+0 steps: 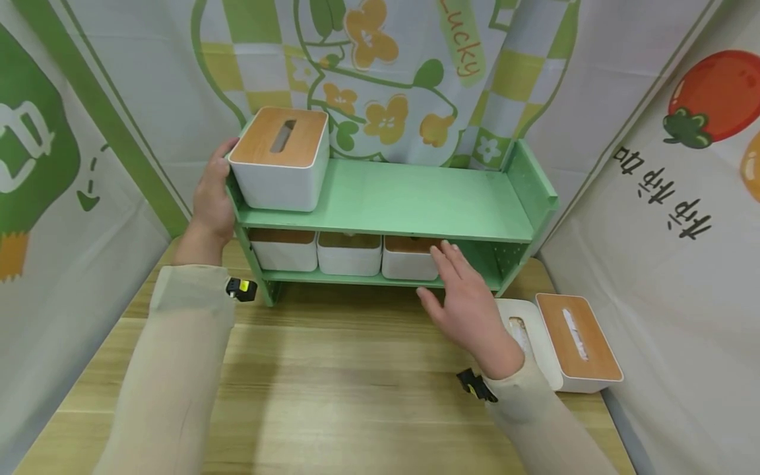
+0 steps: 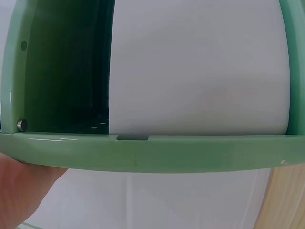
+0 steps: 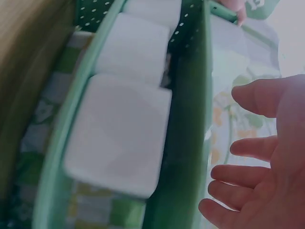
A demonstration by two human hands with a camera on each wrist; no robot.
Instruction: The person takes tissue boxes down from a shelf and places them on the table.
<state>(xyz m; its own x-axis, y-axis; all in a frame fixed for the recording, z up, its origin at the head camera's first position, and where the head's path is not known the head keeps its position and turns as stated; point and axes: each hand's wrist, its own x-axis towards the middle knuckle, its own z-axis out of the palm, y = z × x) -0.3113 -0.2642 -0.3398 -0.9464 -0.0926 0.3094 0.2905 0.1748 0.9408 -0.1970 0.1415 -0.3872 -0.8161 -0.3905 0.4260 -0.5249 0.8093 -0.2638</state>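
A green two-tier desk shelf (image 1: 415,201) stands on the table. My left hand (image 1: 214,198) grips its left side panel near the top, beside a white tissue box (image 1: 276,185) with a wood-coloured lid on the upper tier. In the left wrist view, part of that hand (image 2: 24,191) shows below the green panel edge, its fingertips hidden. My right hand (image 1: 469,310) hovers empty before the lower tier, fingers extended, overlapping the rightmost of three white boxes (image 1: 410,264) there. In the right wrist view, the right hand's fingers (image 3: 238,193) are spread, apart from the shelf.
On the table (image 1: 344,389), right of the shelf, sit a white-lidded tissue box (image 1: 543,349) and a wood-lidded one (image 1: 582,330), side by side. Printed fabric walls (image 1: 653,264) enclose the table at the back and sides.
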